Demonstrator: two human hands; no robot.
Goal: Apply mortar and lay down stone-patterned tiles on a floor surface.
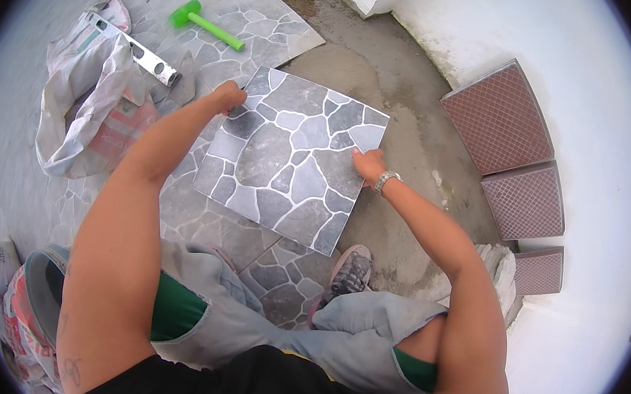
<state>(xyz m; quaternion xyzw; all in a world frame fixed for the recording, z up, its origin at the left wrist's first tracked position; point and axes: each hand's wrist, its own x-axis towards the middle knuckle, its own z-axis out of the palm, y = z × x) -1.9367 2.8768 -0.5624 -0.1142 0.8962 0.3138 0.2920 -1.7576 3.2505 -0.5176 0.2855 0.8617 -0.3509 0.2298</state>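
Note:
A large square floor tile (270,155) with a grey stone pattern and white lines is held between my two hands, in front of my knees. My left hand (230,98) grips its left edge near the far corner. On the opposite edge my right hand (368,166) is closed, its thumb lying on the tile's face; the fingers beneath are hidden. The tile lies slightly turned over laid tiles and grey mortar (403,122). Whether its underside touches anything cannot be seen.
A green mallet (209,26) rests on a laid tile (269,27) at the far side. To the left, a spirit level (145,58) lies across a crumpled sack (77,112). Reddish-brown tiles (499,119) lean against the white wall (597,108) at right. A bucket (46,279) stands lower left.

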